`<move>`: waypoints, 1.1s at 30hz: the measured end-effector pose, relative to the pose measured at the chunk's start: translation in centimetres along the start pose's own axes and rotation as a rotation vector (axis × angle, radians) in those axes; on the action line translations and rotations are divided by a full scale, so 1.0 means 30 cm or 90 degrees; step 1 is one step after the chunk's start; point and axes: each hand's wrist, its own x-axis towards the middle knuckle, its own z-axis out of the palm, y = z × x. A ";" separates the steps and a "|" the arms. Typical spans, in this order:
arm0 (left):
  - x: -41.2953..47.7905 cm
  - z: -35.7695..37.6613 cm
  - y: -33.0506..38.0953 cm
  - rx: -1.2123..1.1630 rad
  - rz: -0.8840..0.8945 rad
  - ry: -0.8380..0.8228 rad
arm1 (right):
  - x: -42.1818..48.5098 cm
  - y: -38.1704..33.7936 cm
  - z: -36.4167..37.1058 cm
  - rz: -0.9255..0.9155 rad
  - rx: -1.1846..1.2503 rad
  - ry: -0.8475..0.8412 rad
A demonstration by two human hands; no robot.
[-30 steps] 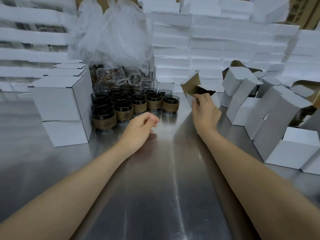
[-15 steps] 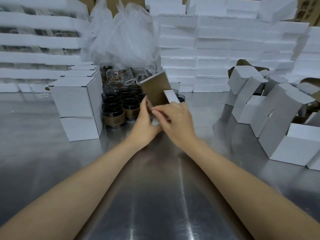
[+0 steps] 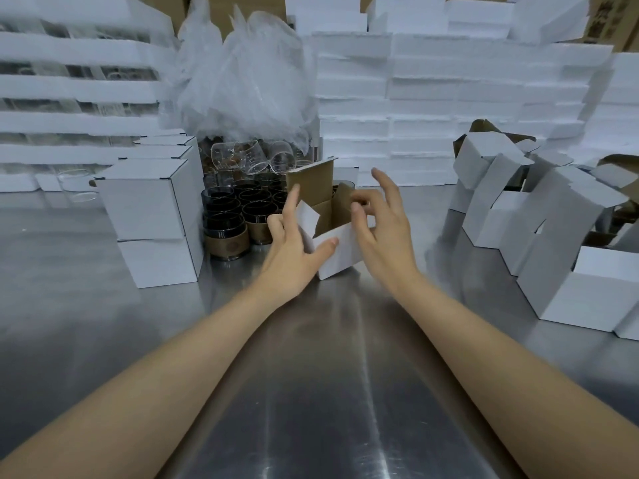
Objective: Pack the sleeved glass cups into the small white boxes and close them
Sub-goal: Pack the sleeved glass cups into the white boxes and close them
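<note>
Box [image 3: 340, 252] is standing open at the middle of the bench [image 3: 311, 392], its lid flap raised. Left hand [image 3: 290, 261] is gripping its left corner, thumb pressing the front wall. Right hand [image 3: 383, 236] is hovering at its right side, fingers spread, holding nothing. Cups [image 3: 224, 219] are sitting just behind it to the left, beside two stacked closed boxes [image 3: 148, 209].

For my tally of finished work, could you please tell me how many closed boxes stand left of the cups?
4 closed boxes: the front top box, the box under it, and two behind showing only tops. Others beneath those may be hidden.
</note>
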 end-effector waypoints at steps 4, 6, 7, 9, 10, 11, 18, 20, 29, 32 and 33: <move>0.005 -0.010 0.003 0.030 -0.011 -0.013 | 0.002 0.004 0.009 0.049 -0.008 -0.028; 0.005 -0.012 0.003 0.009 -0.016 0.007 | 0.011 0.003 0.009 0.074 -0.014 -0.040; 0.005 -0.013 0.001 -0.021 -0.018 0.023 | 0.015 0.007 0.009 0.083 -0.020 -0.044; 0.007 -0.015 -0.007 -0.073 -0.042 0.046 | 0.022 0.024 0.008 0.113 -0.026 -0.047; 0.009 -0.016 -0.010 -0.079 -0.062 0.047 | 0.023 0.035 0.008 0.136 -0.020 -0.047; 0.011 -0.018 -0.013 -0.078 -0.079 0.044 | 0.023 0.047 0.009 0.159 -0.010 -0.056; 0.018 -0.030 -0.018 -0.099 -0.124 -0.004 | 0.000 0.077 0.023 0.177 0.019 -0.093; 0.018 -0.032 -0.015 -0.102 -0.130 -0.022 | 0.004 0.081 0.022 0.186 0.027 -0.100; 0.010 -0.006 -0.004 0.023 -0.064 -0.130 | -0.001 0.075 0.008 0.178 0.062 -0.137; 0.011 -0.005 -0.003 0.025 -0.066 -0.150 | -0.002 0.074 0.009 0.160 0.058 -0.143; 0.011 -0.007 -0.003 0.018 -0.074 -0.155 | -0.001 0.075 0.010 0.154 0.057 -0.145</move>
